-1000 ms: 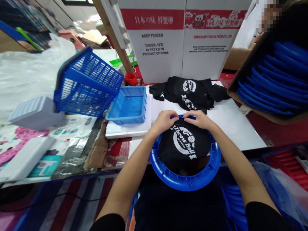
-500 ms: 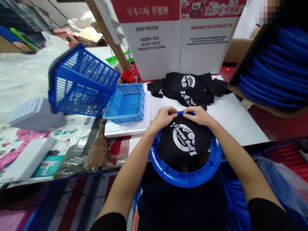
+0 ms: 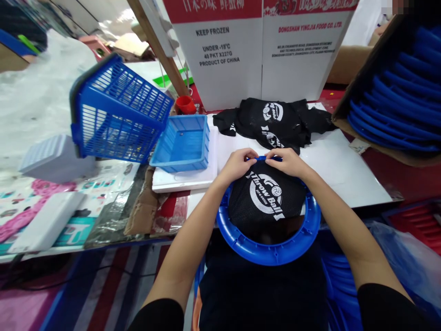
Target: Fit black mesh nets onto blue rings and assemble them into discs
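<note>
Head view: left hand (image 3: 240, 164), right hand (image 3: 288, 162) pinch far edge of blue ring (image 3: 268, 256), fingers (image 3: 251, 154) nearly closed. Black mesh (image 3: 260, 220) just this side.

I read "Throw Ball" on my black mesh (image 3: 267, 195), near centre; "KEEP FROZEN", "UNDER -18°C", "40 PKT X227G", "PRODUCT OF CHINA" on the white carton (image 3: 230, 80), upper centre.

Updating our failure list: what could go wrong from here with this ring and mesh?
The left hand and right hand pinch close together at the far rim of the blue ring; if either grip slips, the black mesh might shift there.

The ring's near side shows over dark clothing, not the white board, so the ring could tip if released.

Dark mesh against dark clothing is hard to make out, so a poor fit there might be missed.
</note>
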### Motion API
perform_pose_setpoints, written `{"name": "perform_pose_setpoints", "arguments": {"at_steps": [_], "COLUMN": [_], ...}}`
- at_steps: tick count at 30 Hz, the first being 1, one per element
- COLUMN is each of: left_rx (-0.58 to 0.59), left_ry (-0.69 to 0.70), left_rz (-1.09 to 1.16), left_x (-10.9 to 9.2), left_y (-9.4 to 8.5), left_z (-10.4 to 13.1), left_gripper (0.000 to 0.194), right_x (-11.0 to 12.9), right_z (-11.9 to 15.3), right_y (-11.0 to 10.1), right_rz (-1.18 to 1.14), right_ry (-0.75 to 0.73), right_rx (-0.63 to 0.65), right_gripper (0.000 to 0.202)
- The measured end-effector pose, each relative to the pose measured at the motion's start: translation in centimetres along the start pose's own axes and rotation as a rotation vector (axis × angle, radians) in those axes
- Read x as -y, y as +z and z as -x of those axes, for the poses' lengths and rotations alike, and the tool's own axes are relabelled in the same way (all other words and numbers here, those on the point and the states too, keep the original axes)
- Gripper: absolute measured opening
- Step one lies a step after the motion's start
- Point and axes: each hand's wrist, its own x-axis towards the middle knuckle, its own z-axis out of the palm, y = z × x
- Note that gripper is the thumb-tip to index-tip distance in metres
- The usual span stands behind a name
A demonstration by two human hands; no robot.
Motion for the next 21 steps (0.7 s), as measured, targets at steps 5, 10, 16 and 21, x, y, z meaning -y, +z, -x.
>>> {"name": "perform_pose_setpoints", "arguments": {"at_steps": [5, 10, 16, 21], "left_rx": [0.022, 0.027, 0.078, 0.093], "left_ry": [-0.006, -0.01, -0.036, -0.037], "left_rz": [-0.022, -0.034, 0.0, 0.042], "left_x": [0.0, 0.0, 0.3, 0.3], "left_y": [-0.1, 0.0, -0.6, -0.8], "left_z": [0.0, 0.0, -0.2, -0.2], "left_gripper": [0.016, 0.019, 0.019, 0.019], "right_x": [-0.3, -0.8, -1.1, -1.2], "right_z": [-0.1, -0.1, -0.1, -0.1], "right_y": [0.1, 0.2, 0.2, 0.2], "right_rz": [0.002, 0.029, 0.048, 0.049], "right_ry": [-0.008, -0.03, -0.054, -0.054], "right_rx": [0.001, -0.006, 0.026, 0.038], "right_gripper": [0.015, 0.016, 0.017, 0.017]}}
